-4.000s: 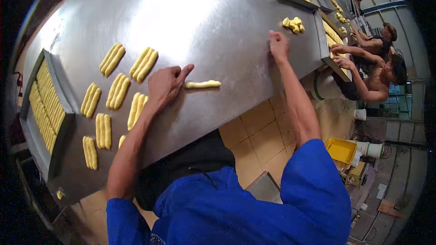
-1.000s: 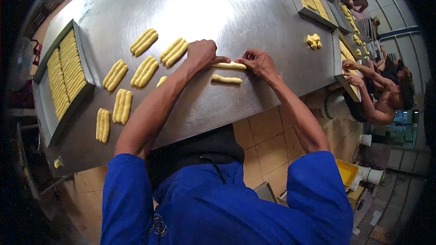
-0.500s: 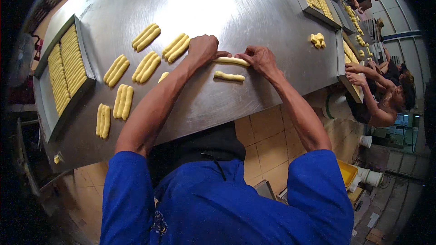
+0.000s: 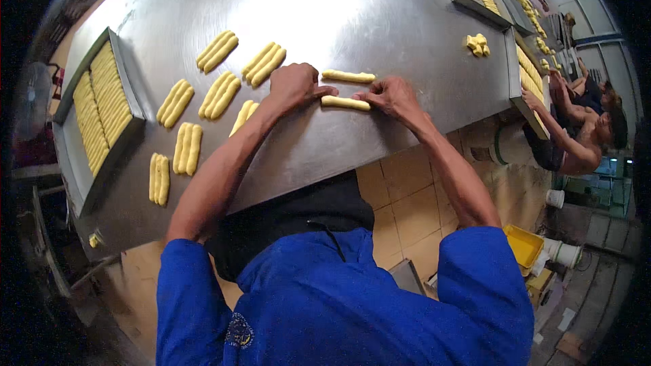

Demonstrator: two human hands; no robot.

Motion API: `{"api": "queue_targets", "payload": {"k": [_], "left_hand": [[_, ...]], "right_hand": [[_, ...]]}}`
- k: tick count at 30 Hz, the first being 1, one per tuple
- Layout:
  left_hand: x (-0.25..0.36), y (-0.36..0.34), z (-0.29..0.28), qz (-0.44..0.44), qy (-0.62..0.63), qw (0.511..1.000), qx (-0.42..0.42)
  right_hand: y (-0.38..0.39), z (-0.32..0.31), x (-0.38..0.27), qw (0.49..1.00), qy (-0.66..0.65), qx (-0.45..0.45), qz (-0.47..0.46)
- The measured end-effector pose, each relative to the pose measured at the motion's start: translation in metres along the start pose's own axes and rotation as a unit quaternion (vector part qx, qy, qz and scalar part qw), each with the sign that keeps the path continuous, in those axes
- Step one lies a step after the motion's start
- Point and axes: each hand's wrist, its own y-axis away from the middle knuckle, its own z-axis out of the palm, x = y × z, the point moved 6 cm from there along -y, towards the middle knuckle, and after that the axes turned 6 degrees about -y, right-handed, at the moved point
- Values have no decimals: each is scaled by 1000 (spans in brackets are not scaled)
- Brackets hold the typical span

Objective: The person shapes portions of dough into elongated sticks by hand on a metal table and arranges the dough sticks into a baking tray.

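Observation:
My left hand (image 4: 296, 85), fingers curled and thumb stretched toward the right, is at the left end of a pale yellow dough strip (image 4: 344, 102) on the steel table (image 4: 380, 20). My right hand (image 4: 386, 97) has thumb and fingers pinched at that strip's right end. A second single strip (image 4: 347, 75) lies just beyond it. Left of my hands lie several joined groups of dough strips (image 4: 219, 95), one partly behind my left forearm.
A metal tray (image 4: 138, 110) packed with strips stands at the left, other filled trays (image 4: 513, 83) along the right edge. A small dough pile (image 4: 477, 45) lies at the right. Several co-workers (image 4: 583, 129) are at the right; a yellow crate (image 4: 522, 244) sits below.
Both hands have left the strip they held half a second ago, which now lies free on the table, and have moved onto the strip nearer me. A co-worker's arms have shifted.

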Motion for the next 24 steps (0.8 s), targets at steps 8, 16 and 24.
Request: {"api": "queue_targets", "payload": {"k": [8, 16, 24], "left_hand": [[18, 17, -1, 45, -72, 995, 56], [18, 30, -8, 67, 21, 994, 79], [27, 50, -16, 151, 140, 978, 28]], "right_hand": [[9, -5, -19, 989, 69, 102, -78], [21, -6, 3, 997, -65, 44, -16], [46, 1, -21, 958, -100, 90, -255]]}}
